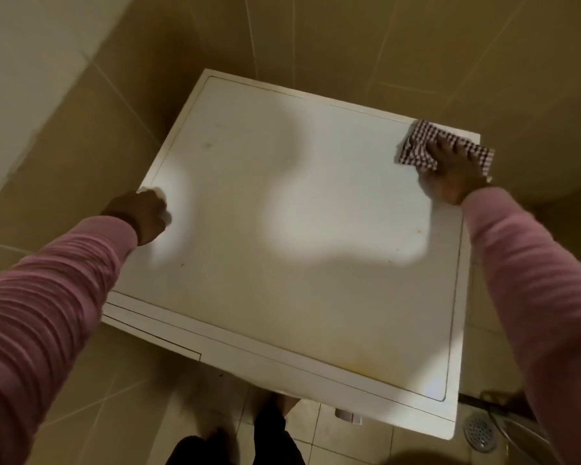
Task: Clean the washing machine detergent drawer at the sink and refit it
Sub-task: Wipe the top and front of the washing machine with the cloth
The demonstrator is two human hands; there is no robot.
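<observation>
I look straight down on the white washing machine point(299, 229), which fills the middle of the view. My right hand point(450, 169) lies flat on a checked red-and-white cloth point(420, 139) at the far right corner of the lid. My left hand point(145, 213) is curled into a fist and rests on the lid's left edge; it is blurred and I cannot tell whether it holds anything. The detergent drawer front point(148, 333) shows as a closed outline at the near left edge of the machine.
Beige tiled walls point(81, 95) close in behind and to the left of the machine. A round floor drain point(479, 432) and a hose lie on the floor tiles at the lower right. My legs stand just in front of the machine.
</observation>
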